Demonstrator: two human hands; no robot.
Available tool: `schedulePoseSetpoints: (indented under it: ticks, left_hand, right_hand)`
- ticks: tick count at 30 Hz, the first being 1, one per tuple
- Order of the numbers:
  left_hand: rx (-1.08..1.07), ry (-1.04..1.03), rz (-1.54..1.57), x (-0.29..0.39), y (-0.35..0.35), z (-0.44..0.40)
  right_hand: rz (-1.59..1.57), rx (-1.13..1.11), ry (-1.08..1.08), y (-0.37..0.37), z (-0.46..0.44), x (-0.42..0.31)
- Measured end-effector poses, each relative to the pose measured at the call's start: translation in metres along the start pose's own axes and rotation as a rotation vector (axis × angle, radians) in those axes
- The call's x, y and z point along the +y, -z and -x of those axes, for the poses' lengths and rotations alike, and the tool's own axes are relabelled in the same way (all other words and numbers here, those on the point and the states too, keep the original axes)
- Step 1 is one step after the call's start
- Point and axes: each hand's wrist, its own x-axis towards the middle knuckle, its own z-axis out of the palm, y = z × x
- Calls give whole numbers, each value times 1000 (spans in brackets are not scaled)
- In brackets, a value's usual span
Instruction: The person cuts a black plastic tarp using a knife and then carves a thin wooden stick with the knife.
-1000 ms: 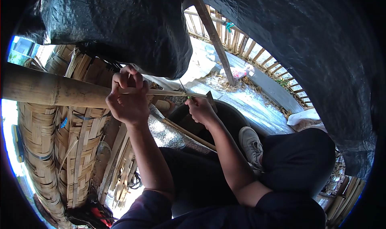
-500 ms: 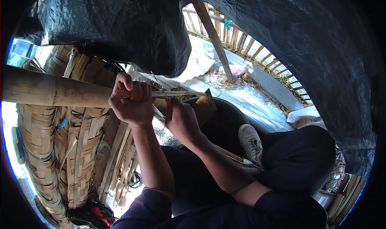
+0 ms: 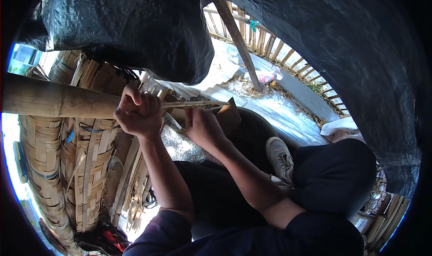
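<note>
My left hand (image 3: 138, 113) is closed in a fist around one end of a thin, pale bamboo strip (image 3: 173, 105). The strip runs to the right, past the top of my right hand (image 3: 203, 129). That hand is closed, with its fingertips up against the strip. Whatever else it grips is hidden. A thick bamboo pole (image 3: 60, 97) comes in from the left and passes behind my left hand. Near the far end of the strip, a brown wedge-shaped piece (image 3: 230, 115) with a pointed tip rises over a dark round tub (image 3: 258, 121).
Tall woven bamboo baskets (image 3: 92, 166) stand at the left, below the pole. Black plastic sheeting (image 3: 126, 26) hangs overhead and along the right. A slanting wooden post (image 3: 238, 40) stands ahead, before a slatted bamboo fence (image 3: 288, 53). My shoe (image 3: 280, 159) is beside the tub.
My left hand has shifted to the left, along with the strip in it. My right hand stays in nearly the same place, still closed.
</note>
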Motion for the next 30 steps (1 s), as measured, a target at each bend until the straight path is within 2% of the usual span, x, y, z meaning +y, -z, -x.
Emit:
schedulePoseSetpoints:
  ticks: [2,3,5,6,8,9,11,12,13,14,15,16,17,19,20,22,23,25,27,28,30]
  left_hand:
    - [-137,-7,4,0,9,0]
    - [-138,-1,1,1,8,2]
    - [-142,6,-49,2,6,3]
    - [-144,5,-49,2,6,2]
    - [35,-19,-63,4,6,1]
    - [37,-18,-64,4,8,2]
    - [11,-2,36,1,11,-1]
    - [9,-3,39,-1,10,-2]
    - [-62,-14,52,-3,9,-1]
    - [-130,-21,61,-3,8,1]
    - [-125,-13,57,-2,9,3]
    - [-119,-6,64,-1,10,3]
    - [-115,-1,71,1,10,3]
    - [-104,13,73,3,13,3]
    - [-92,26,77,4,14,3]
    - [-87,14,83,4,15,-1]
    - [-76,8,88,4,15,-1]
    - [-76,-1,86,1,12,-2]
    - [-72,-9,82,-1,8,-2]
    - [-71,2,77,0,7,-1]
    - [-71,19,65,1,8,0]
  right_hand:
    - [117,31,-66,-5,0,3]
    - [113,33,-70,-10,0,20]
    - [205,-16,-267,-20,-4,73]
    - [204,-14,-266,-19,-7,81]
    - [203,20,-249,-24,-9,94]
    - [233,-68,-261,-17,-10,79]
    - [198,-64,-220,-14,-7,47]
    - [66,-53,-214,-9,-4,22]
    - [-3,60,-40,-12,3,4]
    - [-66,79,43,-6,5,-18]
    - [-31,57,-12,-5,6,-23]
    - [4,34,-62,-5,5,-25]
    - [0,33,-63,-13,5,-3]
    - [223,34,-146,-28,2,69]
    - [225,35,-144,-24,-1,79]
    - [173,9,-273,-13,-9,76]
    - [240,-47,-262,-14,-7,71]
    - [254,9,-102,-24,0,42]
    - [-5,127,-39,-24,10,-1]
    - [21,65,-115,-14,12,-25]
    - [-50,139,-47,-26,11,-7]
